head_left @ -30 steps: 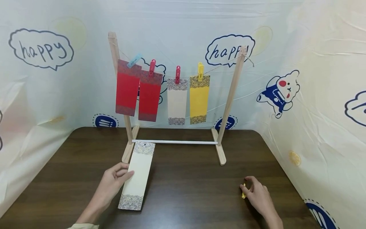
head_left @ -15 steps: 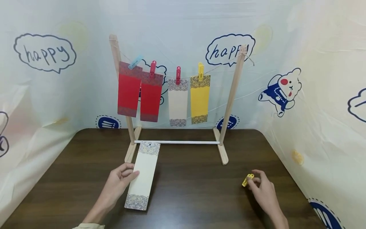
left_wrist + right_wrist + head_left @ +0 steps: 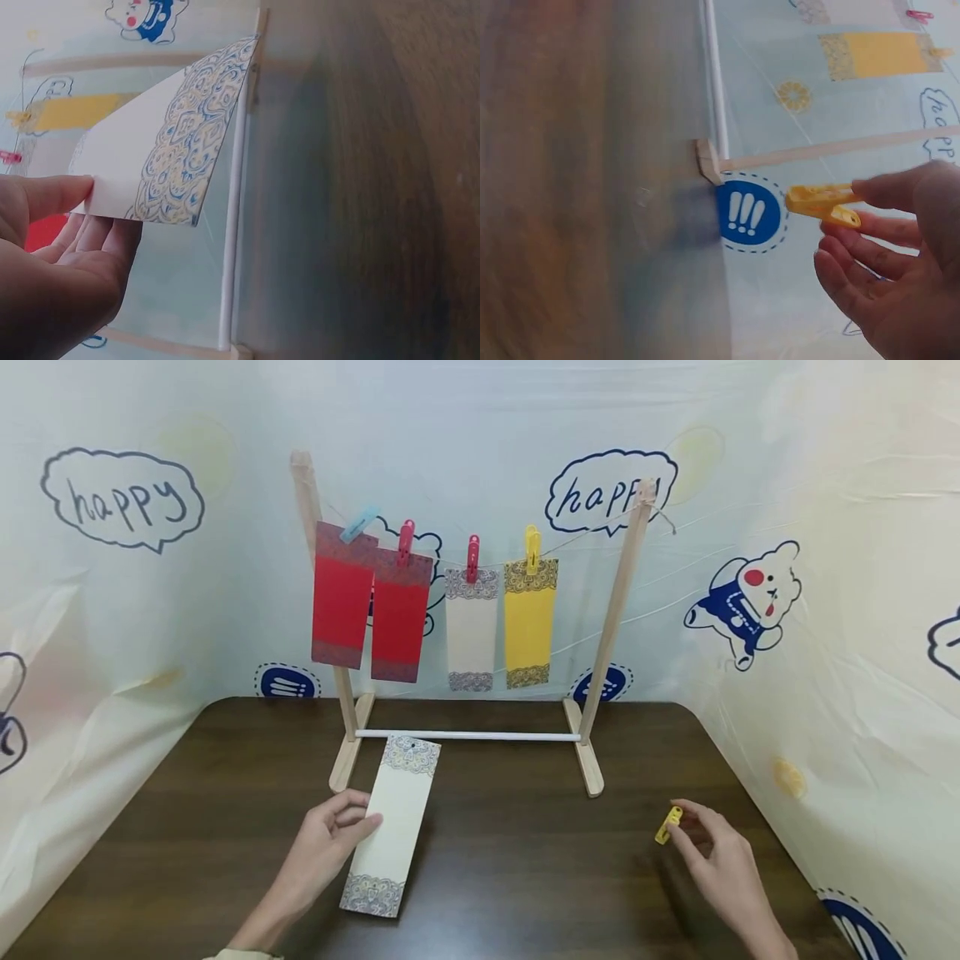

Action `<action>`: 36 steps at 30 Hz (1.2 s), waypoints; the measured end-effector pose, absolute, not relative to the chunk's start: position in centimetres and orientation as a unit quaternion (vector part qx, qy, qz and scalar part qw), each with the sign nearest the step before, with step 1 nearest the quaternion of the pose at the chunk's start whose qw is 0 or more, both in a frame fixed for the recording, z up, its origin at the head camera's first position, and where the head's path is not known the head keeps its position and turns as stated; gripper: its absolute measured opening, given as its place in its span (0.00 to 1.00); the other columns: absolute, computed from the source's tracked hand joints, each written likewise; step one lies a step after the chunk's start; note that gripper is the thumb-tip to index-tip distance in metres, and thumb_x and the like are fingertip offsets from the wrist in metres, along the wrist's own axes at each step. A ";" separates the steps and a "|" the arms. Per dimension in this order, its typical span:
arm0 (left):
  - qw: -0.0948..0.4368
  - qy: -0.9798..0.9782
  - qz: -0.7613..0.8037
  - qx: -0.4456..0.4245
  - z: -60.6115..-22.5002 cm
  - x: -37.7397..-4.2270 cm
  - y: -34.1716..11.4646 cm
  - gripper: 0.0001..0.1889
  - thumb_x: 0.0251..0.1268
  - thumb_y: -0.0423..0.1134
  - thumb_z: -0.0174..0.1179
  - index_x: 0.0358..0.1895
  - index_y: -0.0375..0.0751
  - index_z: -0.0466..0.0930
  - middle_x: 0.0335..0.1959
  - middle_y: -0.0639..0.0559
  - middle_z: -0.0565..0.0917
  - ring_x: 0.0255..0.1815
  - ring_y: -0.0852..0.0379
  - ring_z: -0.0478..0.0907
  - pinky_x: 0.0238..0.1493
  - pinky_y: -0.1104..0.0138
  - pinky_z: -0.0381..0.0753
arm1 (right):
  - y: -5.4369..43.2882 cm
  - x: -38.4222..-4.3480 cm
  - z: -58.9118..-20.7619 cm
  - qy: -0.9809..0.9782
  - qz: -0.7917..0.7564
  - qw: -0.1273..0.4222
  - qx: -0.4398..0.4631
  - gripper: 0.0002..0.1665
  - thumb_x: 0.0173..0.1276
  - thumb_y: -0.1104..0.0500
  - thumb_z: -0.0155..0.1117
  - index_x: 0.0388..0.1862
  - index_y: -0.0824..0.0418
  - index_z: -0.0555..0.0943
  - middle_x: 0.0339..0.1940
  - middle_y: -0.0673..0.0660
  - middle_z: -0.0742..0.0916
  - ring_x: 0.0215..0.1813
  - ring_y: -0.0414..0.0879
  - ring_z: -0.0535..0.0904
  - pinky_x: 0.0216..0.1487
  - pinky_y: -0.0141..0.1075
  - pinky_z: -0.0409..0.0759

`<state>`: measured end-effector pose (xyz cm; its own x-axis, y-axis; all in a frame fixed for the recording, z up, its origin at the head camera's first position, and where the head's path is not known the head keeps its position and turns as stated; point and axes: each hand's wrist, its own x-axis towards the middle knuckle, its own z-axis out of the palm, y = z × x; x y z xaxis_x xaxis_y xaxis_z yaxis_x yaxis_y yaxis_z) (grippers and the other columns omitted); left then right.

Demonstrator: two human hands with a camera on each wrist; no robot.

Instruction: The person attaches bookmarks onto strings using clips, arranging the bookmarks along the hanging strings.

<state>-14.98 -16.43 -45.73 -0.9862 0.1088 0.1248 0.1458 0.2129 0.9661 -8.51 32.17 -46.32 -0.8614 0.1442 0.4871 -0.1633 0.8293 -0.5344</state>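
In the head view my left hand (image 3: 330,839) pinches the left edge of a white bookmark-like card (image 3: 393,827) with patterned ends, tilted above the table. The left wrist view shows the thumb on top of the card (image 3: 180,139) and the fingers beneath. Over at the right, my right hand (image 3: 723,860) holds a small yellow clothespin (image 3: 668,825). The right wrist view shows thumb and fingers on the handle end of this clothespin (image 3: 821,201). Behind both hands stands a wooden frame (image 3: 621,610) with a string, where two red cards (image 3: 342,602), a white card (image 3: 471,631) and a yellow card (image 3: 529,618) hang.
A blue clothespin (image 3: 360,525), two red clothespins (image 3: 406,543) and a yellow clothespin (image 3: 532,550) clip the hanging cards. A white rod (image 3: 468,736) joins the frame's feet low over the brown table (image 3: 510,860). Printed cloth (image 3: 862,652) surrounds the table's back and sides.
The left hand has shifted right with the white card. My right hand has lifted the yellow clothespin off to the right and slightly up, its grip turned so more of the clothespin shows.
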 end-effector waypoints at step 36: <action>0.043 -0.806 -0.539 -0.240 -40.5 -18.2 -9.4 0.08 0.65 0.37 0.68 0.45 0.44 0.81 0.33 0.59 0.89 0.32 0.57 0.78 0.32 0.68 0.75 | 30.6 -8.3 -35.5 -0.898 0.213 0.346 0.168 0.24 0.56 0.69 0.76 0.51 0.54 0.85 0.36 0.42 0.83 0.35 0.31 0.75 0.38 0.19 0.73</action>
